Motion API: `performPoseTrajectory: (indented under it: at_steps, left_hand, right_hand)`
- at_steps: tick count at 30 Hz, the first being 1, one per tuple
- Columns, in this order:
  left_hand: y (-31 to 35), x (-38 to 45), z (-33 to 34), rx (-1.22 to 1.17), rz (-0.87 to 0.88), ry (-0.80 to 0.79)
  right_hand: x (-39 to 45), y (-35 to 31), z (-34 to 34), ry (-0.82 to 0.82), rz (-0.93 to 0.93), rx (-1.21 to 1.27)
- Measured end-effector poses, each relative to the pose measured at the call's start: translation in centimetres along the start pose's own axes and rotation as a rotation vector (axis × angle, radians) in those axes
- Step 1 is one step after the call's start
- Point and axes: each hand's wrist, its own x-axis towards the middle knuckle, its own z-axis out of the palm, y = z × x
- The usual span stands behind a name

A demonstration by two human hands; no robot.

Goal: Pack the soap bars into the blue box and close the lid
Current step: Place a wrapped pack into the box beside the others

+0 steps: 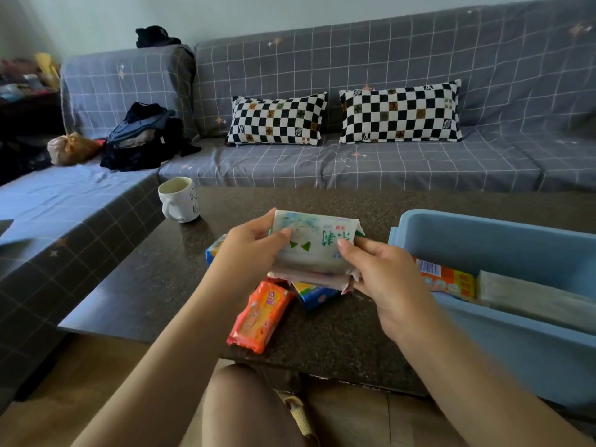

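Both hands hold a white soap bar (314, 241) with green print above the dark table. My left hand (248, 253) grips its left end and my right hand (383, 272) pinches its right end; a second pale wrapped bar (317, 279) sits just under it. On the table below lie an orange-red soap pack (259, 316), a blue soap pack (317, 295) and another blue-yellow pack (214, 250) partly hidden behind my left hand. The open blue box (483, 233) stands at the right with an orange soap pack (446, 282) and a pale bar (532, 298) inside.
A white mug (179, 200) stands at the table's far left corner. The dark stone table (154, 272) has its front edge near my knee (245, 404). A grey checked sofa (387, 162) with two chequered cushions and a dark bag runs behind it.
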Motion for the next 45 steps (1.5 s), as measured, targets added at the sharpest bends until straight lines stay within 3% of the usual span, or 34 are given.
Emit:
performPoseTrajectory:
  at_steps: [13, 18, 21, 29, 36, 45]
  left_hand:
    - [6.7, 1.2, 11.8, -0.079, 0.202, -0.311]
    - [7.1, 2.1, 18.0, -0.132, 0.079, -0.56]
    - [7.1, 2.6, 21.3, -0.175, -0.068, -0.692]
    - [5.3, 3.9, 25.5, -0.049, -0.26, -0.834]
    - [4.1, 4.4, 25.2, 0.085, -0.387, -1.021]
    - [2.9, 5.1, 26.9, 0.267, -0.411, -1.093]
  right_hand:
    - [-1.1, -2.5, -13.2, 0.342, -0.116, -0.055]
    - [-1.5, -1.8, -19.9, 0.459, 0.002, -0.027]
    - [-1.7, -1.6, -23.1, 0.495, 0.058, -0.186]
    - [-0.4, -0.3, -27.2, 0.301, 0.145, -0.642]
    - [0.3, -1.2, -27.1, -0.008, 0.231, -1.079]
    - [2.3, -1.1, -25.8, -0.337, 0.375, -1.339]
